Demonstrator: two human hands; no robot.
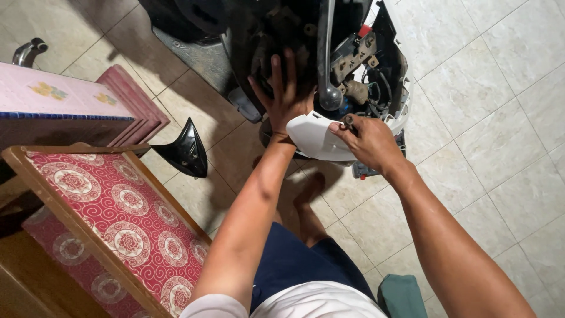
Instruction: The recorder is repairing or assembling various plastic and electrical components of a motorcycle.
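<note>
The left hand (283, 94) lies spread flat against the scooter's dark body (259, 35). The right hand (366, 141) pinches a small dark fastener (348, 121) beside the white panel (315, 136).

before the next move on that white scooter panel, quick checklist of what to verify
1. Left hand braced flat on the dark scooter body: ok.
2. Right hand on the edge of the white panel, small dark part pinched in its fingertips: ok.
3. Panel free of its mounts: cannot tell.
4. Exposed wiring clear of the panel edge: cannot tell.
5. Loose black trim piece on the floor, apart from the bare foot: ok.
</note>
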